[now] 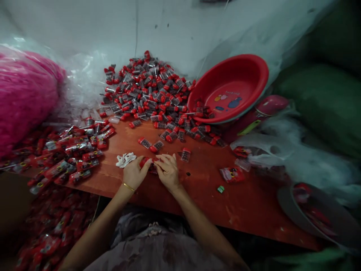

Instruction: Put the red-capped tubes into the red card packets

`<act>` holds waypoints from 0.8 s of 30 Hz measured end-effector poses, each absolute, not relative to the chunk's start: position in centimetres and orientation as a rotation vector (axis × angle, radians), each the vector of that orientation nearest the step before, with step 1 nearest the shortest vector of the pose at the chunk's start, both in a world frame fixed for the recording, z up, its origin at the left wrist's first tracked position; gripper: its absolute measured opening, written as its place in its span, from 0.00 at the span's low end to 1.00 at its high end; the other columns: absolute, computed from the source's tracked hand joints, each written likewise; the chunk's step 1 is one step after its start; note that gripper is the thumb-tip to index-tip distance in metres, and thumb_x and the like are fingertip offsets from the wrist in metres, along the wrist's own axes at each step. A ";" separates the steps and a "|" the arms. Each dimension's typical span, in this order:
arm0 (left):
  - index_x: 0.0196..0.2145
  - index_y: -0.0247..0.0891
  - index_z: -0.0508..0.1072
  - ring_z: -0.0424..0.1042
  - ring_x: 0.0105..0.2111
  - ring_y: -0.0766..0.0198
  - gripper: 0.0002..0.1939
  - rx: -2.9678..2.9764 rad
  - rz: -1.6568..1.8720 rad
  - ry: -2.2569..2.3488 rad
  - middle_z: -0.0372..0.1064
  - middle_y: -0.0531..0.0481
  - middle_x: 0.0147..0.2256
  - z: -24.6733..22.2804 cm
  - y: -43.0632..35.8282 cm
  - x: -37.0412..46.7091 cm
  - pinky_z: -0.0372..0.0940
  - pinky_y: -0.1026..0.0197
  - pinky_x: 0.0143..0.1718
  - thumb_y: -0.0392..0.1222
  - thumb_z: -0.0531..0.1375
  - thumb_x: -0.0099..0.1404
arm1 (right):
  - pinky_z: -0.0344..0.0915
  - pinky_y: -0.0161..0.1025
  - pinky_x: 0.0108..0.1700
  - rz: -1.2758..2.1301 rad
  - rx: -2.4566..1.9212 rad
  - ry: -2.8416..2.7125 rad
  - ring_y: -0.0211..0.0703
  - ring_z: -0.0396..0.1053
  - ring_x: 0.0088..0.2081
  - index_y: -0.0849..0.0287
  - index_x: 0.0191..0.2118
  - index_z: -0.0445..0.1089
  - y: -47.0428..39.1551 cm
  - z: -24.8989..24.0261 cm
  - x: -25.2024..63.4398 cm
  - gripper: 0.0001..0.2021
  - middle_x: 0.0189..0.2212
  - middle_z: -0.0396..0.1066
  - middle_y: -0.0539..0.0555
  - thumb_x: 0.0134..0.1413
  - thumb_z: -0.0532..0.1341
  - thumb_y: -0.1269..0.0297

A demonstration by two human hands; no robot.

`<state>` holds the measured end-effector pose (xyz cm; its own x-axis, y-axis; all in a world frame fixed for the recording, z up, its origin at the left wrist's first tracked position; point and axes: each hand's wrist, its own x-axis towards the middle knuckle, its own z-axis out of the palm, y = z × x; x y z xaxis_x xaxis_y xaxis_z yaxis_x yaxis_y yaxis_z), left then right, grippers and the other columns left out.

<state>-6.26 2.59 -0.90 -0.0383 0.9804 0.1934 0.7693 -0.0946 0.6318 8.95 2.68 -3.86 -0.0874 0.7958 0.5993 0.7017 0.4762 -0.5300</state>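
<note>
Near the table's front edge, my left hand [135,172] and my right hand [168,172] are closed on a small red plastic packet [147,162] between them. Fingers cover much of it, so its contents are unclear. A bunched white strip of cloth or string [125,159] lies just left of my left hand. Beyond my fingers are two small clear tubes with red caps [145,142] and dark contents. One more red-capped tube [185,154] rests to the right of my right hand.
A large heap of red-capped tubes [152,86] lies at the back, spilling toward a tilted red basin [254,75]. Filled red packets [76,150] are piled at left beside a pink bag [25,98]. A packet [231,174] and a green piece [220,189] lie at right.
</note>
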 end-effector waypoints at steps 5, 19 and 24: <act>0.25 0.35 0.74 0.67 0.23 0.65 0.16 1.504 1.147 1.407 0.71 0.51 0.22 -1.2 3.8 -5.2 0.62 0.64 0.26 0.51 0.57 0.58 | 0.53 0.57 0.58 0.181 -1.195 -1.696 0.46 0.68 0.43 0.51 0.31 0.75 2.5 -2.9 9.1 0.07 0.39 0.76 0.52 0.55 0.59 0.65; 0.27 0.38 0.71 0.64 0.24 0.67 0.14 1.834 1.083 1.453 0.67 0.54 0.22 -0.1 2.6 -3.9 0.58 0.64 0.28 0.49 0.54 0.63 | 0.59 0.32 0.24 0.803 -1.335 -1.335 0.36 0.62 0.20 0.58 0.23 0.68 2.0 -2.0 9.7 0.15 0.17 0.66 0.47 0.54 0.56 0.56; 0.20 0.37 0.68 0.60 0.21 0.70 0.19 1.535 1.147 1.402 0.62 0.55 0.18 -0.4 2.7 -2.7 0.56 0.66 0.26 0.52 0.56 0.60 | 0.59 0.32 0.27 0.606 -1.365 -1.392 0.35 0.62 0.23 0.58 0.22 0.66 1.5 -1.9 9.8 0.17 0.18 0.64 0.48 0.58 0.52 0.57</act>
<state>-2.68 2.70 -0.40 -0.0010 0.9919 0.1268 0.3213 -0.1197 0.9394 9.80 1.51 -1.92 0.1964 0.9271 0.3191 0.3982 0.2220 -0.8900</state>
